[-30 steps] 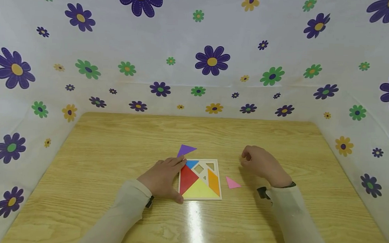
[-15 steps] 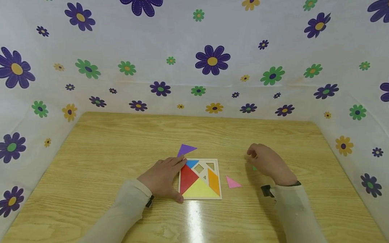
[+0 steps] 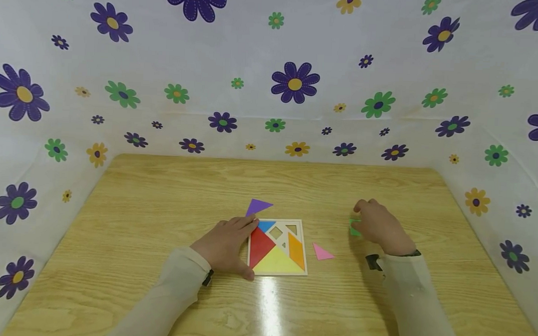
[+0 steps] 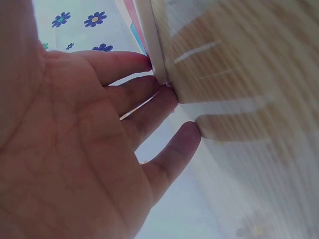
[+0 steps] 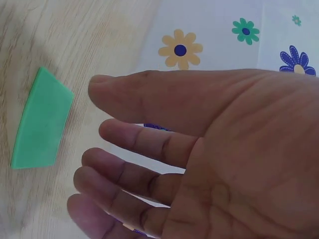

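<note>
My left hand (image 3: 227,245) rests at the left side of a tangram board (image 3: 275,274), fingers stretched out. In the left wrist view its fingertips (image 4: 144,60) lie right at the board's edge. Red (image 3: 261,246), yellow (image 3: 279,263), blue (image 3: 264,226) and orange (image 3: 296,250) pieces sit in the board, along with several bare recesses. My right hand (image 3: 381,228) hovers to the right of the board with loosely bent fingers and nothing in them. Close by its fingertips lies a green four-sided piece (image 5: 44,122) on the table, partly hidden by the hand in the head view.
A purple triangle (image 3: 257,206) lies behind the board's left corner, near my left fingertips. Just right of the board is a pink triangle (image 3: 322,251). The wooden table (image 3: 182,184) is bounded at the back and sides by a white flowered cloth (image 3: 236,101).
My right hand has moved to the right, with its fingers opening up, and the green piece has come into view beneath it. My left hand and the board have stayed put.
</note>
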`<act>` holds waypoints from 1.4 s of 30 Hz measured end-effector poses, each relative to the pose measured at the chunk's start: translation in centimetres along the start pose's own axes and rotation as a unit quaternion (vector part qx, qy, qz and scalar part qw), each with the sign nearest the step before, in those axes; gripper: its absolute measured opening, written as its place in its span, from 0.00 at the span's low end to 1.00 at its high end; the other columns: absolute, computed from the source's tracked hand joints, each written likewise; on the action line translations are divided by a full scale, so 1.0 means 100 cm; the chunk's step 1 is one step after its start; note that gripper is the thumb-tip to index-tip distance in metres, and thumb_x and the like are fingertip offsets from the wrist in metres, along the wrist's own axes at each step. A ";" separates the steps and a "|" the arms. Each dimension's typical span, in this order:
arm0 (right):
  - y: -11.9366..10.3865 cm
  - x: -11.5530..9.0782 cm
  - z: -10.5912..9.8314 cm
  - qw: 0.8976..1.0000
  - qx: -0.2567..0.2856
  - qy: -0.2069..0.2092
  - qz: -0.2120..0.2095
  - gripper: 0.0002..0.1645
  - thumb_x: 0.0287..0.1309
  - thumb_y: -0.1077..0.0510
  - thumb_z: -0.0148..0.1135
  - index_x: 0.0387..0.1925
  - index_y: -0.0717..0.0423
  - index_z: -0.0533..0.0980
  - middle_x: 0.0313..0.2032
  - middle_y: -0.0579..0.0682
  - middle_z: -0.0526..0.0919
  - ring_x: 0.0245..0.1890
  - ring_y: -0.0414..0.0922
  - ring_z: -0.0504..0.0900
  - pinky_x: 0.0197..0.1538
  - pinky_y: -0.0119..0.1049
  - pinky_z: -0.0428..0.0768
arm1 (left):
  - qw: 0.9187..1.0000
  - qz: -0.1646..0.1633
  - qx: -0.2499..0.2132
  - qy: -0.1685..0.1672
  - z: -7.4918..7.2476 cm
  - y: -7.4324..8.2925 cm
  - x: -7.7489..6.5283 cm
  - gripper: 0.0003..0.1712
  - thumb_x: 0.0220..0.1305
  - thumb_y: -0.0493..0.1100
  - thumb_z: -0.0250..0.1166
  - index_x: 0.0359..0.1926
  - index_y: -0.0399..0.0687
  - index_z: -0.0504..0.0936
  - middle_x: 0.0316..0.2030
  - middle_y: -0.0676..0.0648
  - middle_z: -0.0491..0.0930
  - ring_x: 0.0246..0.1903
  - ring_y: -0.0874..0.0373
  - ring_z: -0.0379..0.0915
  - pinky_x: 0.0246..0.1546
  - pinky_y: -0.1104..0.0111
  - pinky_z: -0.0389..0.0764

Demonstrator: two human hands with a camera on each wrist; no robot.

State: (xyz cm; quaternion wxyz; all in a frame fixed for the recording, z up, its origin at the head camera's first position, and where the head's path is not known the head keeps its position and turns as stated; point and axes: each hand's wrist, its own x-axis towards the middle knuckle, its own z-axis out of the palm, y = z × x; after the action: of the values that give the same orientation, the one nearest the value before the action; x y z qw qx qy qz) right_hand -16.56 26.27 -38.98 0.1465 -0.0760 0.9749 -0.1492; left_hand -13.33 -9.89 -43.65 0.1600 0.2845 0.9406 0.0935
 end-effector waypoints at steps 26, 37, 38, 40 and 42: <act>0.006 -0.001 0.004 0.997 0.013 -0.060 0.050 0.25 0.55 0.57 0.62 0.49 0.69 0.68 0.40 0.62 0.69 0.35 0.52 0.70 0.38 0.43 0.73 | 1.000 0.003 -0.014 -0.002 -0.008 0.006 -0.006 0.71 0.35 0.76 0.69 0.74 0.49 0.49 0.74 0.49 0.47 0.71 0.49 0.44 0.66 0.48 0.54; 0.007 0.001 0.005 0.997 0.001 -0.057 0.045 0.24 0.55 0.59 0.61 0.49 0.70 0.68 0.39 0.62 0.70 0.34 0.52 0.70 0.37 0.43 0.73 | 1.000 0.005 -0.011 0.003 -0.007 0.005 -0.004 0.71 0.35 0.76 0.69 0.74 0.50 0.49 0.74 0.49 0.48 0.71 0.49 0.44 0.66 0.49 0.55; 0.007 0.001 0.005 0.997 0.001 -0.057 0.044 0.24 0.55 0.59 0.61 0.49 0.70 0.68 0.39 0.62 0.70 0.34 0.51 0.70 0.36 0.42 0.73 | 1.000 0.005 -0.011 0.003 -0.006 0.005 -0.004 0.71 0.35 0.77 0.69 0.74 0.50 0.49 0.74 0.49 0.48 0.71 0.49 0.44 0.66 0.49 0.55; 0.007 0.001 0.006 0.998 0.001 -0.056 0.043 0.24 0.55 0.59 0.61 0.49 0.70 0.68 0.39 0.61 0.70 0.34 0.51 0.70 0.36 0.41 0.72 | 1.000 0.005 -0.011 0.002 -0.005 0.004 -0.004 0.71 0.35 0.77 0.68 0.74 0.50 0.49 0.74 0.49 0.47 0.72 0.50 0.44 0.66 0.49 0.55; 0.006 0.002 0.006 0.998 0.001 -0.054 0.042 0.23 0.55 0.59 0.61 0.48 0.70 0.69 0.39 0.61 0.70 0.34 0.51 0.70 0.36 0.41 0.72 | 1.000 0.003 -0.012 -0.001 -0.004 0.003 -0.004 0.71 0.34 0.78 0.68 0.75 0.51 0.49 0.74 0.50 0.47 0.72 0.50 0.43 0.66 0.48 0.54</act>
State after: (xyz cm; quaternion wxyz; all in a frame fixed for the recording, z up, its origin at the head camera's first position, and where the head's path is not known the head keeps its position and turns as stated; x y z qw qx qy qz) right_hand -16.57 26.68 -39.81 0.2050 -0.0423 0.9678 -0.1396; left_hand -13.02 -9.90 -43.13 0.1636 0.2852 0.9386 0.1046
